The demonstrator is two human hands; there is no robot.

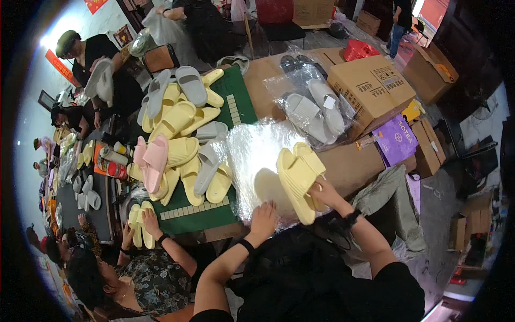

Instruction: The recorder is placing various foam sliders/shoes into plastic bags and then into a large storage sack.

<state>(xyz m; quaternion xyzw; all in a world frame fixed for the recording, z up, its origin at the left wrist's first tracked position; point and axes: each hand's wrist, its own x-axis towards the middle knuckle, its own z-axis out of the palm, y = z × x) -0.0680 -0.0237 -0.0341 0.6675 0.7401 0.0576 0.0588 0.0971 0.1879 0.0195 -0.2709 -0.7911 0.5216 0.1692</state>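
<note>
My right hand (325,194) grips a pair of yellow slippers (296,177), held tilted above a stack of shiny clear plastic bags (247,145). Its fingertips are partly hidden behind the slippers. My left hand (264,219) lies on the near edge of the bags, fingers stretched out, holding nothing that shows. To the left, a heap of yellow slippers (174,119), grey slippers (192,86) and a pair of pink slippers (152,160) covers a green mat (244,91).
Bagged grey slippers (308,115) lie beyond, beside a cardboard box (370,88) and a purple bag (396,140). At my left a co-worker's hands (150,222) touch yellow slippers (140,232). Another person holds grey slippers (100,80) at the far left. Grey-green sacking (383,196) hangs at right.
</note>
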